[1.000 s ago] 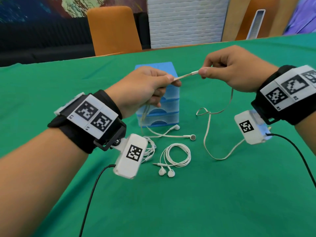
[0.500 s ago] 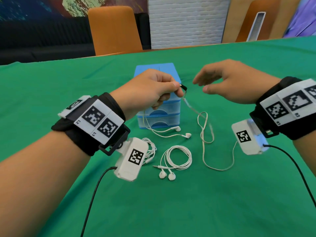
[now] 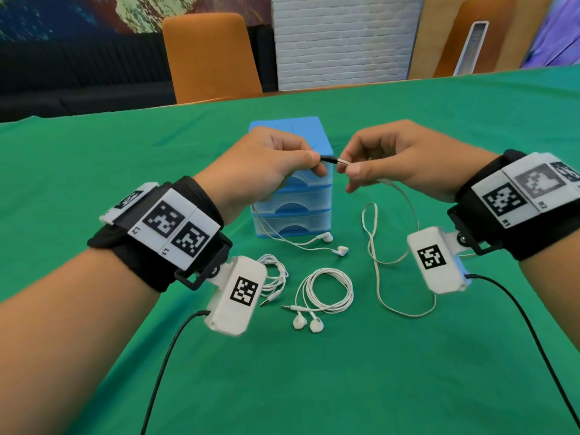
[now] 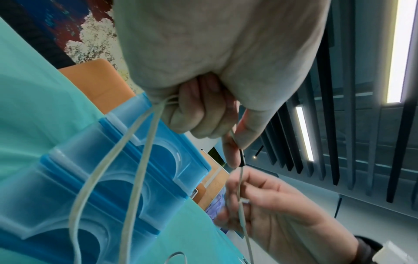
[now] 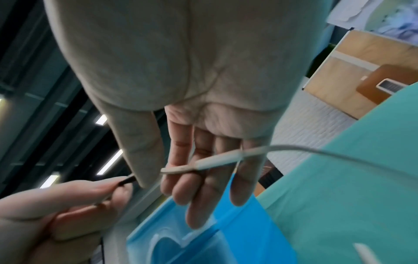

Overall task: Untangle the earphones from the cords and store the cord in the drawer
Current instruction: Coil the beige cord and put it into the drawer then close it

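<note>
Green counter (image 3: 94, 171), drawers (image 3: 292, 211): right hand (image 3: 405, 158) has re-pinched the earphone cord (image 3: 372, 246) beside left hand's (image 3: 260, 171) pinch; untangling continues.

A table covered in green cloth (image 3: 345, 387) carries everything. Toward 12 o'clock stands a small blue plastic chest with 3 translucent drawers (image 3: 293, 219). Just at its 6 o'clock lie 2 white earbuds on thin wire (image 3: 332, 244). Nearer, a coiled white earphone set (image 3: 324, 291) rests centrally; another white coil (image 3: 276, 277) lies at its 9 o'clock, a looping off-white cord (image 3: 376, 277) at 3 o'clock.
</note>
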Available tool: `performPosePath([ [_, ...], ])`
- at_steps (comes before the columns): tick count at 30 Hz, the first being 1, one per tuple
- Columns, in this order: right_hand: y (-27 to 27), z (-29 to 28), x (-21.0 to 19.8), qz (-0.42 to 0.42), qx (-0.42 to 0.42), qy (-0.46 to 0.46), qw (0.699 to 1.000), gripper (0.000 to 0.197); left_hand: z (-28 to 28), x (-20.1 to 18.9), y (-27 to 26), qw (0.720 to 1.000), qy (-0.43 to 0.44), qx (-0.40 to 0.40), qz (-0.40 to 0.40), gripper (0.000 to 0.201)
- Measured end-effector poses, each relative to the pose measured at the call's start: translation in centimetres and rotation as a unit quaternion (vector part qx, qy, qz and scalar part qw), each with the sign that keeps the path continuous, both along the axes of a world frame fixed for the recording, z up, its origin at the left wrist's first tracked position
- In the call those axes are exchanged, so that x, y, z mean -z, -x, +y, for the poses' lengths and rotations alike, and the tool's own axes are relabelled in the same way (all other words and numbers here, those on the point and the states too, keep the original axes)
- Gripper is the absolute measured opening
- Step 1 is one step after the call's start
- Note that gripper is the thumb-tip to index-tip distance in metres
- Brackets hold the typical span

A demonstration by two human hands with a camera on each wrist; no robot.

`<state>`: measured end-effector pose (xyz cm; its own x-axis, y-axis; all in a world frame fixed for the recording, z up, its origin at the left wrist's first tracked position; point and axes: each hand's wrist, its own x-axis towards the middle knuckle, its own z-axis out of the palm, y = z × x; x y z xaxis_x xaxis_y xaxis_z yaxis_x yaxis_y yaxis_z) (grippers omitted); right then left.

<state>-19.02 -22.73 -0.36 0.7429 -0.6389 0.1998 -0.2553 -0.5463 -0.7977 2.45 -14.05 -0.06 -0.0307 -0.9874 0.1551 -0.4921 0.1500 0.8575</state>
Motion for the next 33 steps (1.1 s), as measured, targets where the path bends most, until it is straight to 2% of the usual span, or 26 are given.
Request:
performPosePath([
  [3,0.8,-0.6,0.8,0.069,0.025,-0.028,0.997,0.017,-0.1,0.1,-0.6,1.0,0.003,-0.012,0.022,0.024],
  [5,1.2,-0.9,1.3,0.084,0.052,-0.054,0.994,0.016,-0.1,0.3,-0.9,0.999,0.009,-0.02,0.028,0.024],
  [10,1.5,-1.2,1.8,0.047,0.104,-0.054,0.992,0.02,-0.3,1.0,-1.0,0.999,0.016,-0.033,0.021,0.023],
  [16,1.7,-1.2,1.5,-0.016,0.085,-0.035,0.996,0.02,-0.4,1.2,-1.0,0.998,0.026,-0.044,0.02,0.02],
  [19,1.7,-1.1,1.4,-0.014,0.079,-0.044,0.996,0.021,-0.3,1.1,-1.2,0.998,0.041,-0.052,-0.002,0.018],
  [23,1.2,-1.0,1.0,0.072,0.075,0.016,0.994,0.018,-0.2,1.0,-0.7,0.997,0.05,-0.042,-0.032,0.019],
  [25,0.5,-0.8,0.7,0.086,0.061,0.06,0.993,0.021,-0.2,1.1,-0.2,0.997,0.056,-0.033,-0.033,0.019],
  [29,-1.9,0.7,-0.1,0.011,0.018,0.137,0.99,0.019,-0.3,1.1,0.4,0.997,0.067,-0.024,-0.014,0.019],
  [33,-2.4,0.5,-0.3,-0.029,0.026,0.186,0.982,0.015,-0.1,0.8,0.1,0.998,0.066,-0.024,0.005,0.024],
])
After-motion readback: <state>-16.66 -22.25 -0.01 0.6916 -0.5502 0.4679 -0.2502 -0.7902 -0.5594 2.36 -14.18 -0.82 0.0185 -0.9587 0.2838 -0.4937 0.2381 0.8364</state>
